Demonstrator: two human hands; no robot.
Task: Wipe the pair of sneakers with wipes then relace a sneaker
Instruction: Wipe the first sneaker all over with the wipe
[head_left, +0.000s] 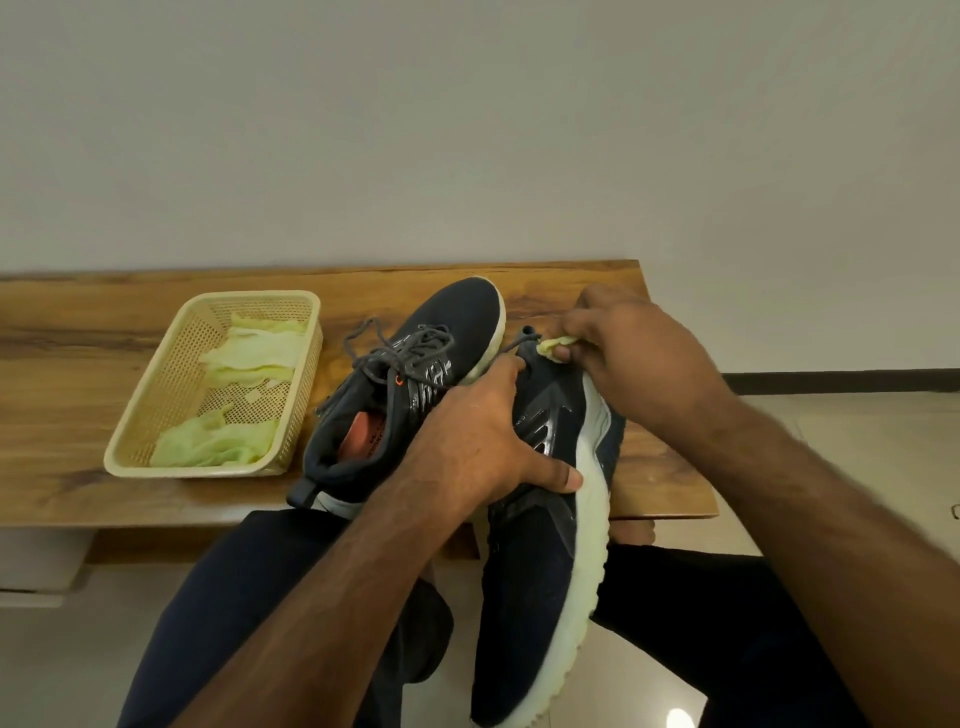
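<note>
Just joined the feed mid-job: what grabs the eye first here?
The dark navy white-soled sneaker held on the lap: left hand gripping it, right hand pinching a pale green wipe at its collar. Its laced twin and a cream plastic basket of wipes sit on the wooden bench.

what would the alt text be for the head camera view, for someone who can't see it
A person's left hand grips a dark sneaker held on its side over their lap, while the right hand pinches a pale green wipe against its heel end. The second sneaker sits laced on a wooden bench, beside a cream basket holding more wipes.
</note>
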